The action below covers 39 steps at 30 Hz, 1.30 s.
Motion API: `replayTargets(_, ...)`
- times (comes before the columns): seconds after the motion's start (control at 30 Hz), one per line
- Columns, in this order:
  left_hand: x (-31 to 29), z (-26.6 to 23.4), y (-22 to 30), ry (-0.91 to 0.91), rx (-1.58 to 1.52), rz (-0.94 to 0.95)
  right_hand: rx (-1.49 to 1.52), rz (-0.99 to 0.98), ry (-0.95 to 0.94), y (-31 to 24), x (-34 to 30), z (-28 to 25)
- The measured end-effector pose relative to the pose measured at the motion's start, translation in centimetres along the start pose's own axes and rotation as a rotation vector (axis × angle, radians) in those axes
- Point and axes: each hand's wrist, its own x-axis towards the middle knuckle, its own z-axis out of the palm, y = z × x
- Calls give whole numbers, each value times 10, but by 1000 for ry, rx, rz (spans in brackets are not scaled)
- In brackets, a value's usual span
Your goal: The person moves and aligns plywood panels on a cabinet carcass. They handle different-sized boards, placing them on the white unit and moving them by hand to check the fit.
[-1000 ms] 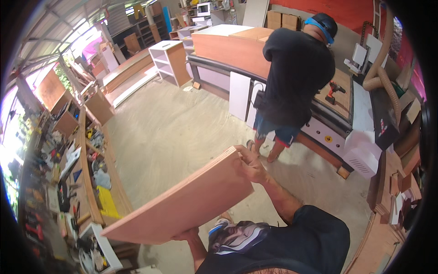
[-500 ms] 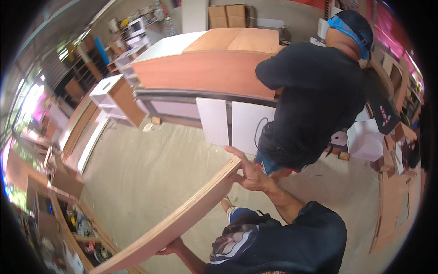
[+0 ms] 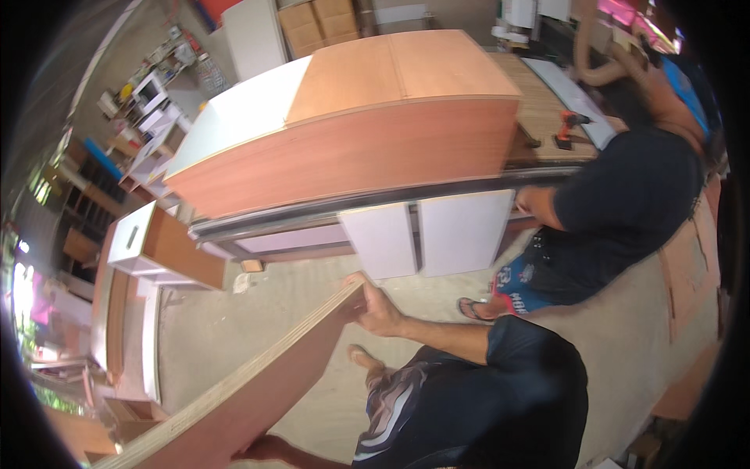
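A long wooden board (image 3: 258, 375) with a reddish face and a pale layered edge slants from the lower left up to the middle. My right hand (image 3: 373, 309) is closed round its upper end, with the thumb side over the top corner. Lower down, my left hand (image 3: 262, 448) grips the board's bottom edge; its fingers are partly hidden and dim. Beyond the board's upper end, two white panels (image 3: 380, 241) lean upright against the workbench (image 3: 312, 209). On that bench lies a large reddish-brown cabinet carcass (image 3: 351, 148) with a partly white top.
At the right, another person (image 3: 625, 203) in a black shirt stands by the bench, one hand near a white panel's upper corner. An orange cordless drill (image 3: 569, 129) stands on the bench. A small white-and-brown cabinet (image 3: 168, 242) and long boards (image 3: 117, 320) are at the left.
My view has turned, and the bench looks nearer. The board, still in both hands, sits farther left in view. The other person has shifted right, uncovering the bench end and the drill.
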Motion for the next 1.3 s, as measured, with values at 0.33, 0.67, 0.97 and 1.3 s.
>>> replayTargets(0.33,280,203,-94,-385,38,-171,207,195,52,68,185,75)
replayTargets(0.67,460,532,-232,-776,381,-184,401,63,226,140,338,128)
replayTargets(0.97,497,806,-433,-1200,393,-432,47,120,718,127,486,119)
replayTargets(1.3,416,940,-556,-1481,484,-725,-144,261,1184,110,590,114)
